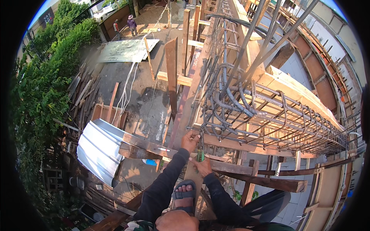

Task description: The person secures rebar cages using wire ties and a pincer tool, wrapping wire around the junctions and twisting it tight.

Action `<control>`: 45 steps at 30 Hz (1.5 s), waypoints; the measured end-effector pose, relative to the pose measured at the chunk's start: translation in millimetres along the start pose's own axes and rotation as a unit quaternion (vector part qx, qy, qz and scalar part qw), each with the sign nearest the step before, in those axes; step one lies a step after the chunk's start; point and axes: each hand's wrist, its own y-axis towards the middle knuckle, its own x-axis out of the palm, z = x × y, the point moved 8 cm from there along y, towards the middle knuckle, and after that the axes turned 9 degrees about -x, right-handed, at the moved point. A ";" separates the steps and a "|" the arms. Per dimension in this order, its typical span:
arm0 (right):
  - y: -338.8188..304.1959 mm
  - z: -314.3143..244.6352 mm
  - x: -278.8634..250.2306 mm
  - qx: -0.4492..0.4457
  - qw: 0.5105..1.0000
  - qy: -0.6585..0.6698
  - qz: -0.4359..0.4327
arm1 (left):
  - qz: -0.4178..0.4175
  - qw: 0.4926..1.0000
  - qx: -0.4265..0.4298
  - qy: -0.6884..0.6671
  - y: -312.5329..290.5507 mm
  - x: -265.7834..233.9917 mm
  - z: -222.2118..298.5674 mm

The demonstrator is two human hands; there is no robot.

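Note:
Where two rebar cages point(231, 104) meet at a corner, both my hands work low at the near end of the bars. My right hand point(202, 167) is closed round green-handled pliers point(200, 155), whose dark jaws point up toward the rebar. Just left of the jaws, my left hand point(189, 141) has its thumb and fingers pinched together by the bar ends. Whatever lies in that pinch, perhaps thin wire, is too small to make out. The cages rest among wooden formwork boards point(250, 145).
My sandalled foot point(184, 193) stands on a narrow plank high above the ground. Upright timber point(171, 77) rises ahead, and long bars point(266, 42) lean over the cage. Below lie metal sheets point(101, 148) and scrap wood point(83, 92). Two people point(132, 26) stand far off.

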 end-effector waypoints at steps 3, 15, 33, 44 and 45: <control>0.7 0.4 -1.0 0.011 1.000 0.004 -0.009 | -0.075 0.991 -0.108 -0.029 3.7 4.1 -16.7; -7.0 9.2 35.9 0.116 0.911 0.388 -0.081 | -0.264 0.886 -0.306 -0.228 -4.1 37.2 -24.7; -29.6 -25.6 -0.5 -0.024 0.938 -0.290 0.187 | 0.058 0.963 -0.149 0.217 10.3 41.1 -33.1; -18.8 25.6 47.4 0.195 0.839 0.498 -0.103 | -0.222 0.871 -0.394 -0.191 -13.7 51.8 -37.5; -22.7 14.1 51.4 0.212 0.762 0.595 -0.141 | -0.233 0.838 -0.430 -0.243 -17.3 56.8 -40.8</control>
